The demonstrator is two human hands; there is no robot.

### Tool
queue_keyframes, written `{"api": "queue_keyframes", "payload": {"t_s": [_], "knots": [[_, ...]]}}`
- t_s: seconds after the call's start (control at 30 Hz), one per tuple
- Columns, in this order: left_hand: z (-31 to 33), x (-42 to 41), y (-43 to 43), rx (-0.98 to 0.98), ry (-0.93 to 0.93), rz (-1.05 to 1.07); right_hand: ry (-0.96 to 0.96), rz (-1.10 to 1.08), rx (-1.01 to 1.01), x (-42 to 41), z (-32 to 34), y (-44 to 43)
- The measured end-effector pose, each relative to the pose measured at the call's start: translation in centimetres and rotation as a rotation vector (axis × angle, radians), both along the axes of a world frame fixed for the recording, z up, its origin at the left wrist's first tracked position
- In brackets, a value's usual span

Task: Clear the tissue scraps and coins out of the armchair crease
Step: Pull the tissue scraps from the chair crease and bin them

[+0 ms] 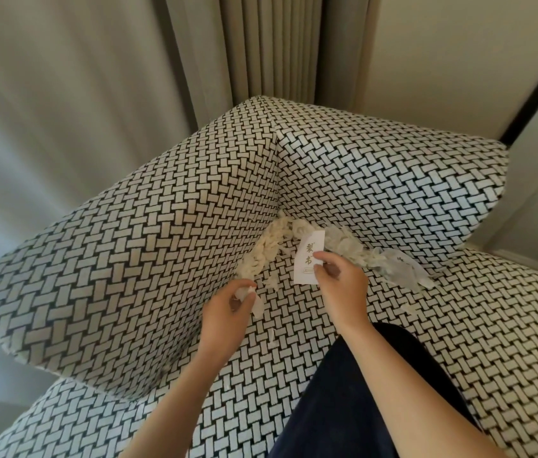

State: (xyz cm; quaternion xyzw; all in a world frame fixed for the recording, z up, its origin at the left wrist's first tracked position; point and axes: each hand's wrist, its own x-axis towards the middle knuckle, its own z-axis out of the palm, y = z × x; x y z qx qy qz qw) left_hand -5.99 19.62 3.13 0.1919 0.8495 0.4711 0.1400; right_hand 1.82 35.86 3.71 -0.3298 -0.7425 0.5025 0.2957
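1. The left hand [228,304] grips a white tissue scrap [257,304] just near of the armchair [128,259] crease.
2. The right hand [340,285] pinches a printed paper slip [307,257].
3. More shredded tissue [266,251] lines the crease, just beyond both hands.

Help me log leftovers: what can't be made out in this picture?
Head view:
- Coins: none seen; the heaped scraps could cover any.
- Left hand: curled fingers hide most of the scrap it grips.
- Slip: bottom print too small to read; right hand covers its edge.
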Motion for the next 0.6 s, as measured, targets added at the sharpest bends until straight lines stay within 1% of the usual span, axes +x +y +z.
{"api": "queue_keyframes", "payload": {"t_s": [0.1,0.2,0.4,0.5,0.6], "knots": [[0.5,0.2,-0.1,0.033,-0.065,0.020,-0.009,-0.025,0.013,0.3,0.3,0.2],[1.4,0.6,-0.1,0.063,-0.109,0.026,0.001,-0.039,-0.020,0.7,0.5,0.2],[4.5,1.6,1.6,0.216,-0.280,0.042,0.103,-0.086,-0.117,2.4,1.9,1.1],[5.5,2.2,3.6,0.284,-0.377,0.014,0.146,-0.112,-0.225,4.5,2.9,2.5],[6.2,3.8,6.9,0.293,-0.427,-0.056,0.141,-0.162,-0.247,8.7,3.9,4.9]]}}
